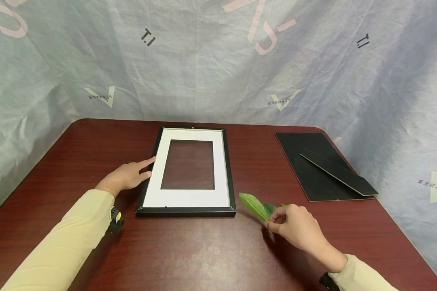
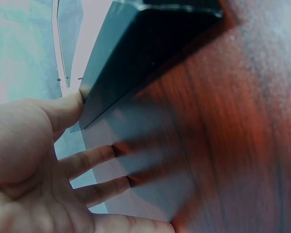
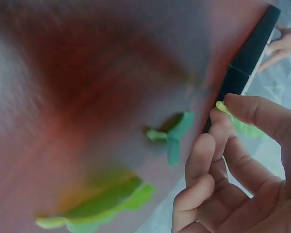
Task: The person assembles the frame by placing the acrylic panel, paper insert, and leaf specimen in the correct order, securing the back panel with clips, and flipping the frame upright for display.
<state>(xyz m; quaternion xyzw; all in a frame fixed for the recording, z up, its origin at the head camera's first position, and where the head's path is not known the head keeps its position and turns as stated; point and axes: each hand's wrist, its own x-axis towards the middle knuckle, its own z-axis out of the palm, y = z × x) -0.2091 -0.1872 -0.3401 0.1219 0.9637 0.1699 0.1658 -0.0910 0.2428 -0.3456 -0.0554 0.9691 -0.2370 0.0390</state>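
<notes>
A black picture frame [image 1: 185, 211] lies on the table with a white mat [image 1: 194, 198] inside it. My left hand [image 1: 127, 176] rests at the frame's left side with fingers extended; in the left wrist view its thumb touches the frame edge and the other fingertips reach the tabletop. To the right of the frame, my right hand [image 1: 302, 226] pinches a green leaf [image 1: 253, 205] by its stem between thumb and fingertips. Below that hand, the right wrist view shows a small dark green leaf [image 3: 177, 138] and a larger bright green leaf [image 3: 104, 204] on the table.
At the right side of the reddish-brown table [image 1: 204, 250] lies a black backing board [image 1: 298, 147] with its stand leg [image 1: 338, 173] folded out. A printed grey cloth [image 1: 196, 60] hangs behind and along both sides.
</notes>
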